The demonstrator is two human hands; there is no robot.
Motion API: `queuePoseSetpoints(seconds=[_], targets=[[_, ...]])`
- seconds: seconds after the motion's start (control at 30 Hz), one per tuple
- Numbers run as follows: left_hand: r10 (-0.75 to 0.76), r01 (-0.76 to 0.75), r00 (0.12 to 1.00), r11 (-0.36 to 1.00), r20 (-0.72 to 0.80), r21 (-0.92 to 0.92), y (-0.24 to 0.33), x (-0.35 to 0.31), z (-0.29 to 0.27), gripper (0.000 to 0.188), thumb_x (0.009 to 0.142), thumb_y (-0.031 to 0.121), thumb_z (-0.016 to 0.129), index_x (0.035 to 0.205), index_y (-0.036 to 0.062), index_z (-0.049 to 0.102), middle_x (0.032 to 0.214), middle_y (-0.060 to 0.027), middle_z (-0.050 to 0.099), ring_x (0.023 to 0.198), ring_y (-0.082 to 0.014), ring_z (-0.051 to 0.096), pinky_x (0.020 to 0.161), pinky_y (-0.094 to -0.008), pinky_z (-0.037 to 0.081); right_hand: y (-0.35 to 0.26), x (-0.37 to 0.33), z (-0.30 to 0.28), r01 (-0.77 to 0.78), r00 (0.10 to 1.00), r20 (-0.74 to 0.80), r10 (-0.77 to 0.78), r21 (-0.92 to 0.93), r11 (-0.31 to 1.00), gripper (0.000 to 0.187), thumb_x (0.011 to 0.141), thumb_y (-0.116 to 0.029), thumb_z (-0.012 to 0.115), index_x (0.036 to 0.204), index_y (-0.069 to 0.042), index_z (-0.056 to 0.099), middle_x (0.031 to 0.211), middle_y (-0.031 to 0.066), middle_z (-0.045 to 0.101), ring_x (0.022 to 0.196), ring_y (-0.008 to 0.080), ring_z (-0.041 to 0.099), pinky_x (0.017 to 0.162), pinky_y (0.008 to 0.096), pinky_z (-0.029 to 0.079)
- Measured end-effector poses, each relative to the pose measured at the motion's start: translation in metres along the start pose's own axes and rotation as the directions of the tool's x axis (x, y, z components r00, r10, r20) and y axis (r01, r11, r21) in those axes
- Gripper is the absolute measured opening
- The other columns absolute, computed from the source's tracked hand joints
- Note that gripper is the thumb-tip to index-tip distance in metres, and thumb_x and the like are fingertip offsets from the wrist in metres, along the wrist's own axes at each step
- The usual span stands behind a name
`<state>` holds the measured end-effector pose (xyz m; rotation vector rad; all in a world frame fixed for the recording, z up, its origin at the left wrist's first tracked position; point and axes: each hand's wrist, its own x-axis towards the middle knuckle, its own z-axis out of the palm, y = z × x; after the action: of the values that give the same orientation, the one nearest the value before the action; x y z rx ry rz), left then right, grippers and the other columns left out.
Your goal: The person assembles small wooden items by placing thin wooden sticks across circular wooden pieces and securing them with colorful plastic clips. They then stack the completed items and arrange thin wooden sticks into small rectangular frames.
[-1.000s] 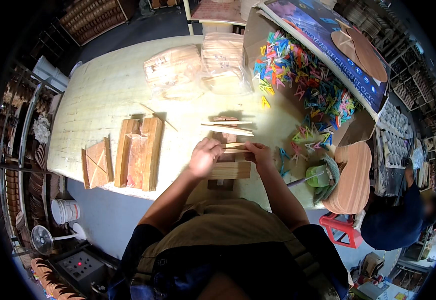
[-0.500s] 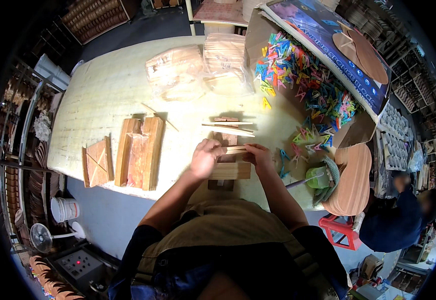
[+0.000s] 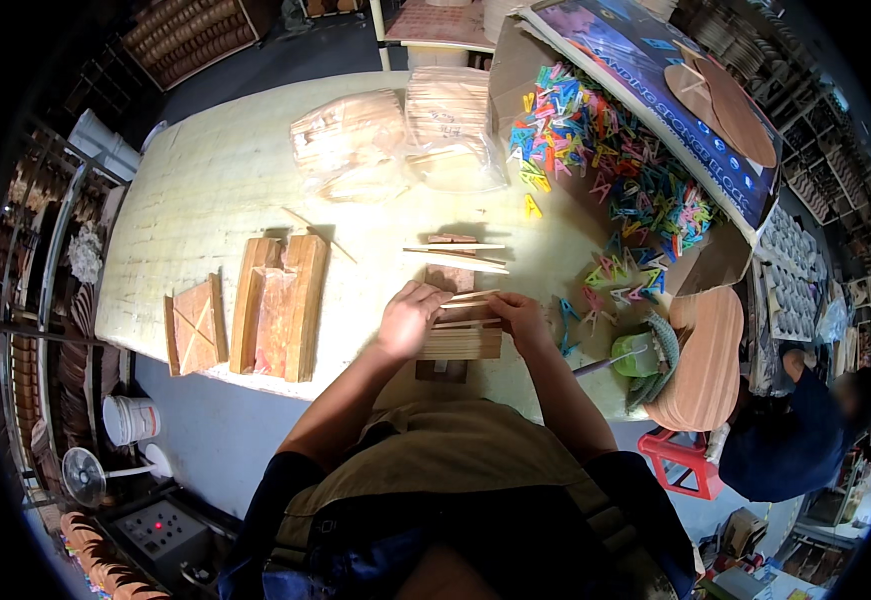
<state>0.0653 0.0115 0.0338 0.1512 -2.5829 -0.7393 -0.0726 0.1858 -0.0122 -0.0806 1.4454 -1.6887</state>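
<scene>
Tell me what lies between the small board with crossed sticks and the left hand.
In the head view, the grooved wooden block lies there, then a strip of pale tabletop before the left hand.

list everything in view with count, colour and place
table: one, pale yellow, centre
strips: many, pale, mid-table
bundles: two, pale, clear-wrapped, far side
trough: one, brown, left
tray: one, brown, far left
carton: one, brown and blue, right
pegs: many, multicoloured, in and beside carton
cup: one, green, right
cloth: one, grey-green, beside cup
boards: count unclear, striped brown, right edge
stool: one, red, lower right
co-worker: one, dark clothes, right
fan: one, whitish, lower left
bucket: at least one, white, left
racks: several, dark, room edges
apron: one, olive-brown, bottom centre
left grip: one, bare, on strips' left ends
right grip: one, bare, on strips' right ends
</scene>
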Motion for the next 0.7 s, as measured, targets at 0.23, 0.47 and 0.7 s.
queuePoseSetpoints(seconds=[0.23,0.47,0.7], targets=[[0.062,-0.062,0.998,0.998,0.003,0.029,-0.010,0.003,0.004,0.017,0.074,0.000,0.063,0.089,0.0058,0.069,0.085,-0.0056,0.064,0.081,-0.0247,0.059,0.072,-0.0345,0.050,-0.003,0.005,0.002,-0.055,0.997,-0.055,0.055,-0.001,0.998,0.025,0.085,-0.024,0.067,0.097,-0.002,0.062,0.089,0.0068,0.066,0.076,0.0132,0.062,0.071,0.0275,0.050],[0.106,-0.102,0.993,0.989,-0.041,0.103,-0.011,0.004,0.003,0.019,0.070,-0.003,0.061,0.085,0.0060,0.069,0.081,-0.0065,0.062,0.077,-0.0252,0.058,0.070,-0.0347,0.050,-0.012,0.029,0.003,0.053,0.990,-0.135,-0.039,0.098,0.994,0.026,0.086,-0.029,0.065,0.097,-0.006,0.062,0.086,0.0032,0.066,0.076,0.0100,0.058,0.069,0.0251,0.046],[0.102,-0.097,0.991,0.993,-0.082,0.068,-0.015,0.004,0.004,0.018,0.068,-0.003,0.064,0.083,0.0051,0.070,0.088,-0.0066,0.063,0.079,-0.0249,0.058,0.072,-0.0340,0.050,-0.011,0.026,0.006,0.056,0.983,-0.178,-0.051,0.024,0.998,0.023,0.086,-0.021,0.064,0.099,-0.002,0.063,0.086,0.0064,0.068,0.074,0.0128,0.062,0.064,0.0250,0.047]])
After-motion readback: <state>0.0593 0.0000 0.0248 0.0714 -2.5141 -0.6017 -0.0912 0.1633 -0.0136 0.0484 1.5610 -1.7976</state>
